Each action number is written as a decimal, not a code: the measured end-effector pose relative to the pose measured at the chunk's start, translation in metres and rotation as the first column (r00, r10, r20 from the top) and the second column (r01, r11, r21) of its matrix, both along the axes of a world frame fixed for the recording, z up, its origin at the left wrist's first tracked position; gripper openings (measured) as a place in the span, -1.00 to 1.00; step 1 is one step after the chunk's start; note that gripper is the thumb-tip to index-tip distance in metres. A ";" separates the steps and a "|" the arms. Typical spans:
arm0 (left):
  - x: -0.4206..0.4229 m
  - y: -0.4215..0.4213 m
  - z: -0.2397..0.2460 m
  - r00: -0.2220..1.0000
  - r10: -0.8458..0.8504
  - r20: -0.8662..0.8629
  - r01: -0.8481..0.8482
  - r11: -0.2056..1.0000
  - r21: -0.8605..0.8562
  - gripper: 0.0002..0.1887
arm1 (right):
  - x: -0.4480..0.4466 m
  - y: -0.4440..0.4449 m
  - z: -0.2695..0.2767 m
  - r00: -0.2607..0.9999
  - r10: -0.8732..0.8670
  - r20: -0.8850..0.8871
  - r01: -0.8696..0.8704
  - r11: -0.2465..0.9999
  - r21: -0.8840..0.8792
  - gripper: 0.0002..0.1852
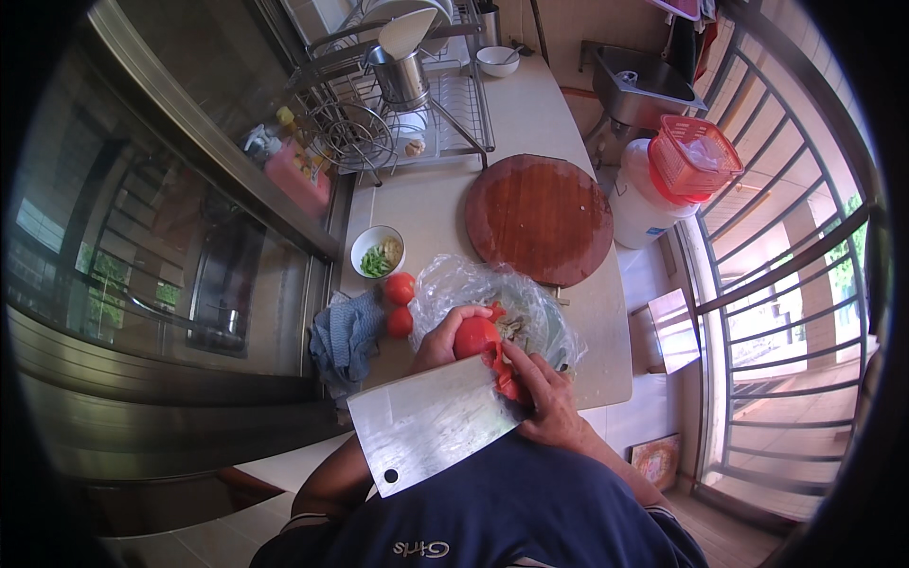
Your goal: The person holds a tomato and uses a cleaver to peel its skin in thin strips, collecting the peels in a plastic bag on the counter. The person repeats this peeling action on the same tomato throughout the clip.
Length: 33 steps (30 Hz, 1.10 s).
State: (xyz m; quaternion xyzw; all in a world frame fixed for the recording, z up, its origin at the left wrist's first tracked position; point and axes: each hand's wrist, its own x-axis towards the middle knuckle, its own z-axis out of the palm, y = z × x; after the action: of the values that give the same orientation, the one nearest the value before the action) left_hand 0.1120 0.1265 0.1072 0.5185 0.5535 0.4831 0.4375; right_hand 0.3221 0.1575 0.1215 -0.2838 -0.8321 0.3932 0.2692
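Note:
A partly peeled tomato (474, 336) rests in the grip of my left hand (442, 342). My right hand (545, 395) holds a broad metal cleaver (433, 422), its blade reaching left across my front; the handle is hidden under my fingers. Strips of red tomato skin (505, 376) hang between the tomato and my right fingers. Beyond both hands, a clear plastic bag (454, 277) lines a container with food scraps (508, 326) in it. Two whole tomatoes, one farther (399, 288) and one nearer (400, 322), sit to the left of the bag.
A round wooden cutting board (540, 216) lies beyond the bag. On the left are a bowl (378, 252) of chopped greens and minced garlic and a crumpled blue cloth (344, 334). A dish rack (454, 106) stands at the back. The counter's right edge (626, 334) drops to the floor.

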 end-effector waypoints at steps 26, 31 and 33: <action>0.004 0.000 -0.019 0.999 0.031 -0.031 -0.029 0.998 0.049 -0.39 | -0.004 -0.001 0.002 0.998 0.030 0.050 -0.028 0.999 -0.032 0.09; 0.006 -0.003 -0.019 0.998 0.038 -0.040 -0.037 0.999 0.027 -0.41 | -0.006 -0.003 0.002 0.998 0.003 0.060 0.002 0.996 -0.088 -0.04; 0.007 -0.002 -0.022 0.997 0.027 -0.074 -0.023 0.998 0.054 -0.43 | -0.006 -0.003 0.002 0.997 -0.013 0.077 0.017 0.998 -0.060 -0.05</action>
State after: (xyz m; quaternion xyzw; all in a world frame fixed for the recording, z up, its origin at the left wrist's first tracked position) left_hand 0.1189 0.1242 0.0855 0.5407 0.5629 0.4832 0.3967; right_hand 0.3162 0.1550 0.1234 -0.3129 -0.8273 0.4051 0.2313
